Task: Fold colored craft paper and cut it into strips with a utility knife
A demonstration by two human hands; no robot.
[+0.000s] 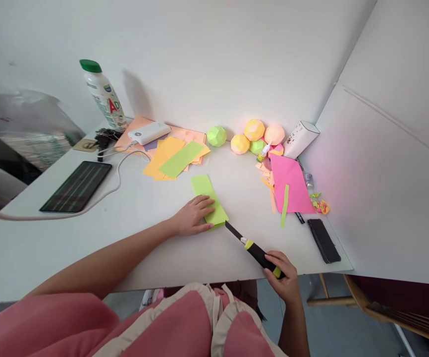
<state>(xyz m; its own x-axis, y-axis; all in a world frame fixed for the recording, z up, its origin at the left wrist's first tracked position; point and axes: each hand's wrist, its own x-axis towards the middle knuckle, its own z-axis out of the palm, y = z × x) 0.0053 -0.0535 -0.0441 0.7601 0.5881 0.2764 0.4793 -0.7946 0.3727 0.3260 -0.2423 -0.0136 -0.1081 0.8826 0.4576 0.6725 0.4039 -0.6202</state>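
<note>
A folded sheet of light green paper (204,186) lies on the white table in front of me. My left hand (195,215) rests flat on it with fingers stretched out, pressing near its lower left side. My right hand (283,275) is wrapped round the black and yellow-green handle of a utility knife (257,253). The knife's dark blade is extended, and its tip meets the paper's lower right corner. Part of the paper is hidden under my left fingers.
Orange and green paper sheets (170,153) lie at the back, beside a white power bank (149,133). A tablet (77,186), a cable and a bottle (105,96) stand left. Faceted paper balls (254,130), glue (263,152), pink paper (292,183) and a black case (324,240) sit right.
</note>
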